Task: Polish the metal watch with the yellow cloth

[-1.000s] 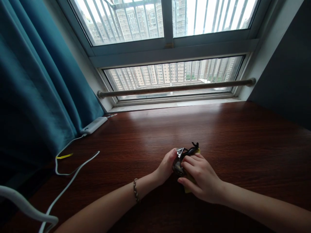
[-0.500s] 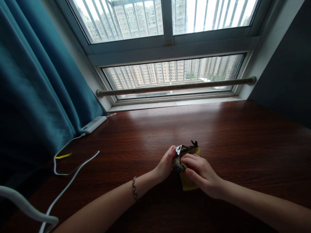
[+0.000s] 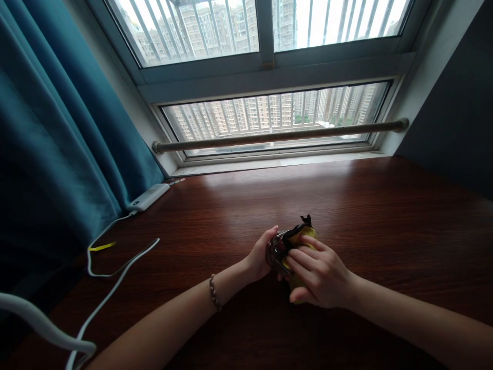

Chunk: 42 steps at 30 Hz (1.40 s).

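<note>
Over the dark wooden surface, my left hand (image 3: 259, 261) grips a shiny, dark, rounded object (image 3: 273, 254) from its left side. Its exact kind is hard to make out, since both hands cover parts of it. A yellow cloth with black edging (image 3: 307, 230) lies against the object's right side, its lower part hanging beneath my right hand (image 3: 322, 273). The fingers of that hand are bent over the cloth and press it to the shiny object. A small black loop or tag sticks up at the cloth's top corner.
A white power strip (image 3: 150, 197) lies by the blue curtain (image 3: 96, 154) at the left. White cables (image 3: 115, 285) run over the wooden surface (image 3: 215, 205), near a yellow tie (image 3: 102, 246). At the back, a rail (image 3: 277, 137) crosses the window.
The shiny object has turned in my left hand, showing a darker rounded side. My right hand has shifted slightly, its fingers now reaching further over the yellow cloth.
</note>
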Available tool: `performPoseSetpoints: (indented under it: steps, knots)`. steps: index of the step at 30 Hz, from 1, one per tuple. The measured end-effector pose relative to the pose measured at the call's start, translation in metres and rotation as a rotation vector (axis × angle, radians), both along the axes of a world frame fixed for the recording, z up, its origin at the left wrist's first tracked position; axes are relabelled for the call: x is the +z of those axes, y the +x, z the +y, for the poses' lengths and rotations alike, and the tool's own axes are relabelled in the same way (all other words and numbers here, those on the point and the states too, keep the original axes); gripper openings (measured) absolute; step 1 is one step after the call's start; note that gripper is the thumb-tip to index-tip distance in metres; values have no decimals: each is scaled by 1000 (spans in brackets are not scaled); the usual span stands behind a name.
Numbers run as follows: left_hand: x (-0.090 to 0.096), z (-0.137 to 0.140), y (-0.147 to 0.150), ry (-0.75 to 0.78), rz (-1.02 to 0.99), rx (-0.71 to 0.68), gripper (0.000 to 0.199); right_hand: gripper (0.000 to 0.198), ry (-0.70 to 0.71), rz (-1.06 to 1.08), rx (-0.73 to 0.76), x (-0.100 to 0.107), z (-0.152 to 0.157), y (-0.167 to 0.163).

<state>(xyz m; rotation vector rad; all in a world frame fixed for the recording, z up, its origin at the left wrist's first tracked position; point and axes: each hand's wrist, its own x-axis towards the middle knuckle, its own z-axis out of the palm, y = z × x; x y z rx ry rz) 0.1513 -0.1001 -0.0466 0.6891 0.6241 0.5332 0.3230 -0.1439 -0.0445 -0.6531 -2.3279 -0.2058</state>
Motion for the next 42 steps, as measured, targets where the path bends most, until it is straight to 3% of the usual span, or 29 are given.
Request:
performPoseSetpoints:
  steps: [7, 12, 15, 18, 21, 27, 34, 37, 42]
  knots:
    - [-6, 11, -7, 25, 100, -209, 72, 72, -123, -94, 108, -3, 9, 7]
    - [-5, 9, -5, 22, 117, -190, 71, 72, -345, -138, 213, 8, 5, 10]
    - [-2, 6, -4, 21, 123, -154, 68, 61, -488, -23, 304, 18, 2, 10]
    - [-2, 6, -4, 26, 124, -166, 66, 50, -533, 63, 343, 21, 1, 10]
    - [-3, 8, -4, 37, 118, -208, 67, 43, -485, 42, 299, 18, 2, 9]
    - [-2, 7, 1, 55, 143, -247, 74, 31, -248, 52, 166, 2, 6, 10]
    - [-6, 13, -3, -7, 129, -232, 76, 36, -25, 72, 25, -12, 6, 11]
    - [-7, 17, -4, -54, 107, -198, 72, 45, -16, 67, -25, -13, 7, 11]
    - [-8, 15, -4, -21, 144, -229, 80, 58, -120, -60, 66, -11, 9, 10]
